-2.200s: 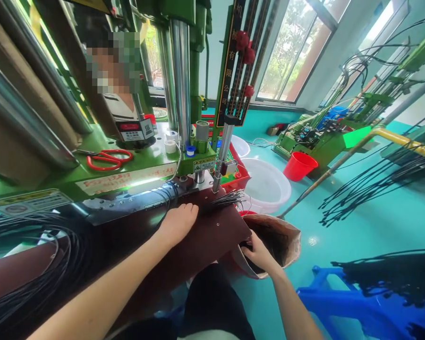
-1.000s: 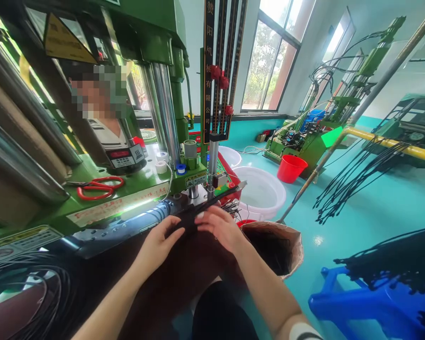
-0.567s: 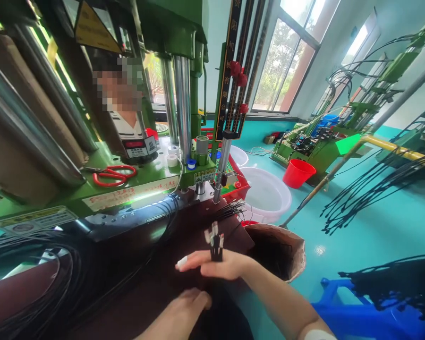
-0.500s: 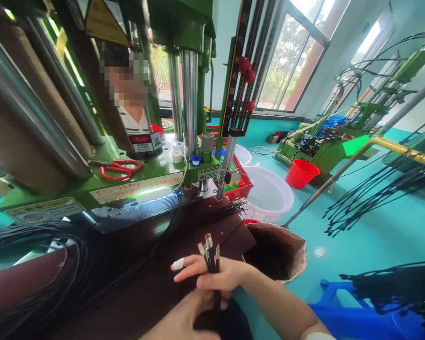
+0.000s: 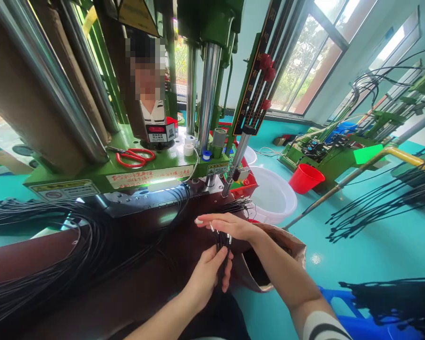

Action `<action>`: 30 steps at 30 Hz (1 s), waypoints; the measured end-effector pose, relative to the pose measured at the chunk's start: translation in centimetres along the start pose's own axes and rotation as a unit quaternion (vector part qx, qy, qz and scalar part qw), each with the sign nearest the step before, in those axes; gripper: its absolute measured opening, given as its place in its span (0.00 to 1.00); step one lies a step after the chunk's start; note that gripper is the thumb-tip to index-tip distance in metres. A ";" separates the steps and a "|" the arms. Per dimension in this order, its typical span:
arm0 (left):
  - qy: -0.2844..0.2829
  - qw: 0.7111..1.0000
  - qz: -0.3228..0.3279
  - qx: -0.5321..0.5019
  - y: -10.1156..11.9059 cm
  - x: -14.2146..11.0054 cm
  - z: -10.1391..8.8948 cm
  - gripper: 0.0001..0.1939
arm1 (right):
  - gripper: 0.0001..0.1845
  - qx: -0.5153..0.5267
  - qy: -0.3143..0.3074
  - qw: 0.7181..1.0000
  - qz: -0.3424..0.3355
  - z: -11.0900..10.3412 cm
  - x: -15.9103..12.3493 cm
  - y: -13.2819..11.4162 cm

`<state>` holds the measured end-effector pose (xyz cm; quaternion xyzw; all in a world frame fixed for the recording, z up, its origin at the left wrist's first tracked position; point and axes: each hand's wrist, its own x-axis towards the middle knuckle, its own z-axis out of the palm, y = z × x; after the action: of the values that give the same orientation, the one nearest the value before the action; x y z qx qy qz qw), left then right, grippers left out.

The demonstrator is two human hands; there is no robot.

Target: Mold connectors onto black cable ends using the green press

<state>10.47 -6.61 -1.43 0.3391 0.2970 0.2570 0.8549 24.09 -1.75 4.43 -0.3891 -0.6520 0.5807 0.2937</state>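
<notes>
A small bundle of black cables (image 5: 221,244) with metal connector ends stands upright above the brown table's front edge. My left hand (image 5: 212,267) is wrapped round it below the connectors. Held flat over the tips is my right hand (image 5: 230,225), palm down with fingers stretched out and white tape on one fingertip. It touches or nearly touches the connector ends. Behind, another bunch of cables (image 5: 237,204) lies on the table with its connector ends to the right.
A green press machine (image 5: 152,165) stands ahead, with red-handled scissors (image 5: 134,157) on its bed. Coiled black cables (image 5: 81,255) cover the table's left. At right are a cardboard-like bin (image 5: 299,250), a white tub (image 5: 286,191), a red bucket (image 5: 306,178) and a blue stool (image 5: 361,326) bearing cables.
My right hand has moved from around the bundle up to lie flat over its tips. The left hand has risen and grips the cables. The camera view has shifted left.
</notes>
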 end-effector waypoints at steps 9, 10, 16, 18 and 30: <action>0.027 0.996 0.003 -0.083 1.3 1.3 0.5 0.17 | 0.29 -0.005 -0.027 0.999 -0.041 -0.4 -1.0 1.2; 0.031 0.996 0.007 -0.084 1.4 1.6 0.3 0.17 | 0.29 -0.034 -0.033 0.998 -0.051 -0.3 -0.7 1.4; 0.080 0.989 0.053 -0.111 1.9 3.7 -2.3 0.19 | 0.29 -0.294 0.011 0.955 -0.033 -1.7 3.6 2.9; 0.095 0.984 0.081 -0.124 2.1 4.1 -3.1 0.17 | 0.25 -0.336 0.100 0.936 -0.028 -2.7 5.9 3.8; 0.115 0.975 0.096 -0.166 2.4 4.0 -4.3 0.15 | 0.13 -0.574 0.064 0.812 0.091 -3.4 9.0 4.6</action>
<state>9.76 -0.66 -3.53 0.1872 0.3125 0.4210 0.8307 23.04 7.78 -0.21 -0.5806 -0.8081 0.0991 0.0041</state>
